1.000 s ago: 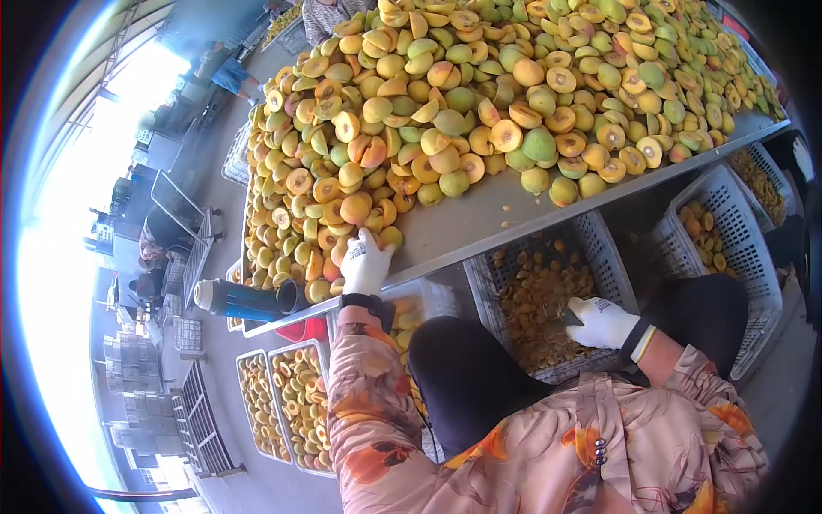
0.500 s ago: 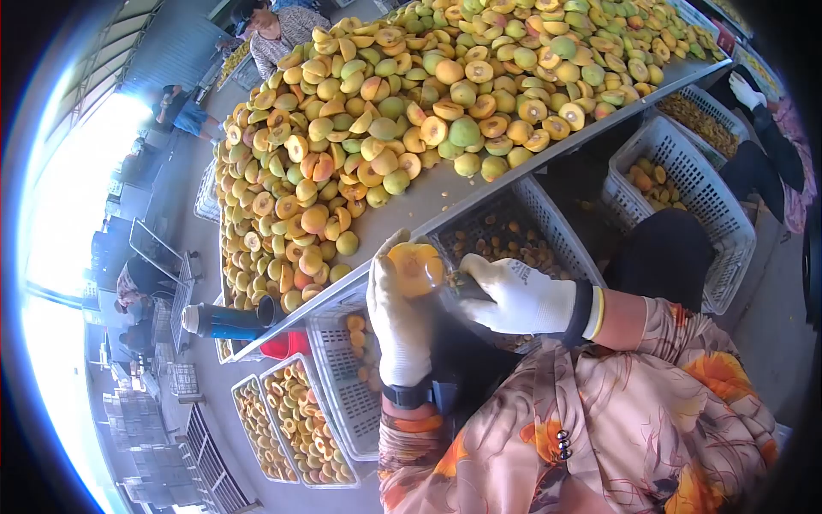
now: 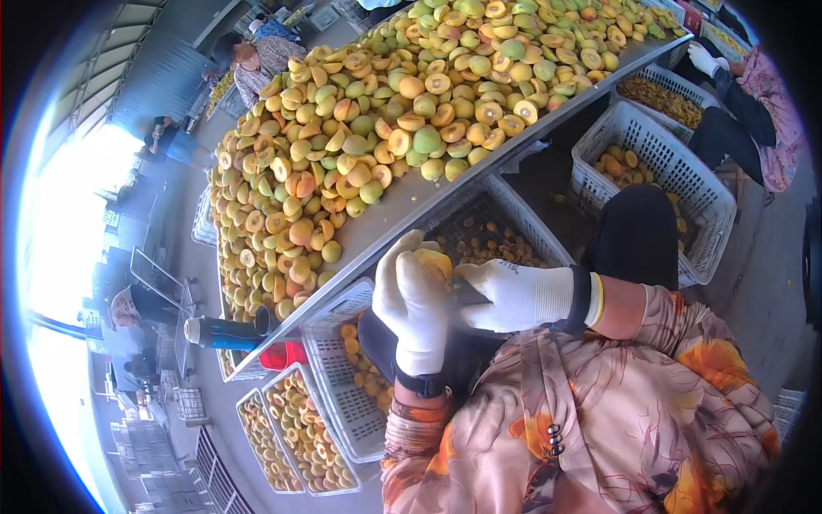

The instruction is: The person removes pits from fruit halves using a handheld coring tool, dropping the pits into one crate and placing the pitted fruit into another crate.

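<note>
My left hand (image 3: 413,304), in a white glove, is closed around a yellow peach half (image 3: 435,261), and its fingers cover much of the fruit. Right against it, my right hand (image 3: 518,295), also gloved, grips a small dark-handled tool (image 3: 469,293). The working end of that tool is hidden at the fruit, so its kind cannot be made out. Both hands are held over my lap, just in front of the metal table edge. Beneath them stands a crate (image 3: 535,218) with small brownish pieces, perhaps pits, in it.
Halved peaches (image 3: 368,111) are heaped on the metal table (image 3: 385,214). A crate of peach halves (image 3: 330,321) stands at left, near a blue flask (image 3: 227,332) and a red container (image 3: 282,354). Another crate (image 3: 711,206) sits right, by a seated co-worker (image 3: 745,111).
The peach half's cut face showed towards me before; now my left hand has turned and its fingers cover more of it. My view has shifted slightly, and the right hand still grips the tool.
</note>
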The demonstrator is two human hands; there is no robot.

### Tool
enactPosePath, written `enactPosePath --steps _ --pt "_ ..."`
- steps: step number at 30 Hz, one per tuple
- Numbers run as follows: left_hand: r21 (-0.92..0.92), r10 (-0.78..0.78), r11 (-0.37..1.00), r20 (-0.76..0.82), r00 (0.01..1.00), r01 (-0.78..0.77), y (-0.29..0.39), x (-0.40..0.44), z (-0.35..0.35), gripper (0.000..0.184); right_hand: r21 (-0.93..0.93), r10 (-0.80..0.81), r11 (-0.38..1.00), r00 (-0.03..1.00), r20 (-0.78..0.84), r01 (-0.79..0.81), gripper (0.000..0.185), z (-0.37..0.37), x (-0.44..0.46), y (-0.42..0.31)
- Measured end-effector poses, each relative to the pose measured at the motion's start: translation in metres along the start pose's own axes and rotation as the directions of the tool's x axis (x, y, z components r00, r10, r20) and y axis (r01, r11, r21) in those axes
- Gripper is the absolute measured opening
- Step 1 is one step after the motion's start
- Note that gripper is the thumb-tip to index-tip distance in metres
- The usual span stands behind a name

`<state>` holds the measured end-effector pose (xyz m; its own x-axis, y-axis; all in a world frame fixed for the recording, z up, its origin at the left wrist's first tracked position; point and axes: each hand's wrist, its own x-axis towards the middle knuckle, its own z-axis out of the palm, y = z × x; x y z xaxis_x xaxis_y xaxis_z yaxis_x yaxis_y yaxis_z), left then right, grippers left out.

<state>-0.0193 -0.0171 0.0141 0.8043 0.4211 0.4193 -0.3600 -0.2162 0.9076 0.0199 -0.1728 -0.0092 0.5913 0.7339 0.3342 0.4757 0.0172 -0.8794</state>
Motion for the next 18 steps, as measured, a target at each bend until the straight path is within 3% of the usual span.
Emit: enactPosePath --steps 1,4,7,10,11,14,16,17,18 --pt "-0.015 -0.028 0.999 0.011 1.000 0.028 0.003 0.000 0.001 0.040 0.028 0.008 1.000 1.000 0.018 -0.009 0.029 -0.003 0.001 -0.001" --pt "-0.084 -0.094 0.992 0.049 0.994 0.098 0.008 0.001 0.003 0.039 0.244 0.211 0.922 0.919 0.332 -0.300 0.032 -0.025 0.004 -0.007" --pt "-0.159 -0.091 0.983 0.040 0.995 0.097 -0.004 0.001 0.013 0.038 0.214 0.340 0.859 0.831 0.440 -0.465 0.031 -0.039 0.005 -0.009" --pt "0.042 0.079 0.996 -0.016 0.997 -0.079 -0.018 0.001 0.018 0.037 0.246 0.240 0.898 0.874 0.423 -0.365 0.027 -0.030 0.005 0.016" --pt "0.077 0.056 0.995 0.018 0.998 -0.058 -0.019 0.001 0.015 0.037 0.273 0.230 0.888 0.871 0.433 -0.370 0.025 -0.029 0.003 0.022" --pt "-0.147 -0.078 0.985 0.111 0.991 0.094 -0.019 0.005 0.015 0.043 0.455 0.263 0.665 0.755 0.600 -0.593 0.020 -0.033 0.006 0.018" --pt "-0.228 -0.172 0.954 0.125 0.977 0.197 -0.024 0.007 0.015 0.050 0.542 0.194 0.343 0.622 0.758 -0.767 0.019 -0.035 0.010 0.013" --pt "-0.265 -0.220 0.931 0.139 0.966 0.250 -0.027 0.008 0.013 0.054 0.602 0.198 0.233 0.643 0.740 -0.764 0.018 -0.031 0.010 0.011" --pt "-0.267 -0.269 0.921 0.092 0.959 0.284 -0.028 0.009 0.008 0.055 0.612 0.148 0.226 0.648 0.747 -0.758 0.018 -0.029 0.011 0.016"
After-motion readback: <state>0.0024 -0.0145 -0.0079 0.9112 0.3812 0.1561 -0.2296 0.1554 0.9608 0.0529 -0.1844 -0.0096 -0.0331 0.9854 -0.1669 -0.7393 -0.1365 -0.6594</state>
